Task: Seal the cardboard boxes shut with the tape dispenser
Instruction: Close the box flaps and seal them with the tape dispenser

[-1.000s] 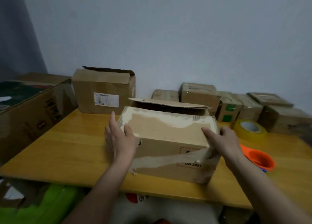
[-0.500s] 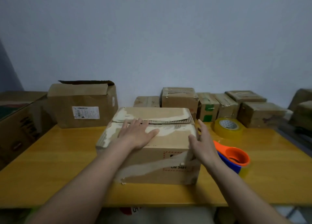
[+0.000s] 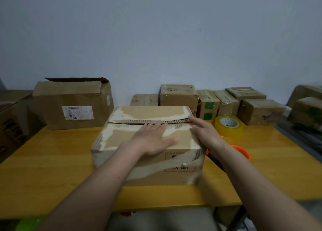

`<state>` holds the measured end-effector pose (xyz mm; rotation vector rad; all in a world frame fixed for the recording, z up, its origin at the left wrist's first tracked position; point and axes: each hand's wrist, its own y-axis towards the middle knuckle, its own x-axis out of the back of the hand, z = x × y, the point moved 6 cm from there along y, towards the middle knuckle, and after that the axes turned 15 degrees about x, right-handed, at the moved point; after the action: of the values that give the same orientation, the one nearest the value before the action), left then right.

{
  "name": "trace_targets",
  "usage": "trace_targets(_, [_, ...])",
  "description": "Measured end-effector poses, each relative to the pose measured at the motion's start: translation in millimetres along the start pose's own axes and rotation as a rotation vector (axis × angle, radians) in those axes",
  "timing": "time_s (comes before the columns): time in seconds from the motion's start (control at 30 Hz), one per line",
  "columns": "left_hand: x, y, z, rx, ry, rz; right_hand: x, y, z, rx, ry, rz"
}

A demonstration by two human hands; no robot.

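A worn cardboard box (image 3: pixel 122 138) marked UN 3481 sits in the middle of the yellow wooden table (image 3: pixel 48 161). Its two top flaps are folded down and meet along a seam. My left hand (image 3: pixel 155 140) lies flat on the near flap with straight fingers. My right hand (image 3: pixel 205 133) presses flat along the box's right top edge, fingers reaching the seam. The orange tape dispenser (image 3: pixel 242 152) lies on the table right of the box, mostly hidden behind my right forearm.
A yellowish tape roll (image 3: pixel 228 126) stands behind the dispenser. A large open box (image 3: pixel 73 103) is at the back left, several small taped boxes (image 3: pixel 179 96) line the wall, and more cartons sit at both table ends.
The far flap has come down onto the box. My left hand moved from the box's left side onto the top, and my right hand slid up to the right top edge.
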<state>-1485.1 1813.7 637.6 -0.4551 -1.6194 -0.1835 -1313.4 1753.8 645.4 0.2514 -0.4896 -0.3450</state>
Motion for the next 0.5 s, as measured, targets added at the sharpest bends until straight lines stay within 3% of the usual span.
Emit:
trace_targets(0.07, [-4, -3, -11, -0.019, 0.013, 0.046, 27, -12, -20, -0.074, 0.002, -0.262])
trace_targets(0.13, [-4, -2, -12, -0.017, 0.035, 0.062, 50, -29, -44, -0.166, -0.297, -0.34])
trace_targets(0.27, [-4, -3, -14, -0.034, 0.063, 0.035, 58, -58, -91, -0.369, -0.808, -0.05])
trace_targets(0.37, [0, -6, -16, -0.049, 0.067, 0.004, 56, -65, -106, -0.324, -0.992, 0.147])
trace_targets(0.43, [2, -7, -16, -0.053, 0.059, -0.008, 67, -67, -105, -0.269, -0.991, 0.11])
trace_targets(0.5, [3, -7, -17, -0.075, 0.047, -0.022, 82, -66, -97, -0.212, -0.746, -0.049])
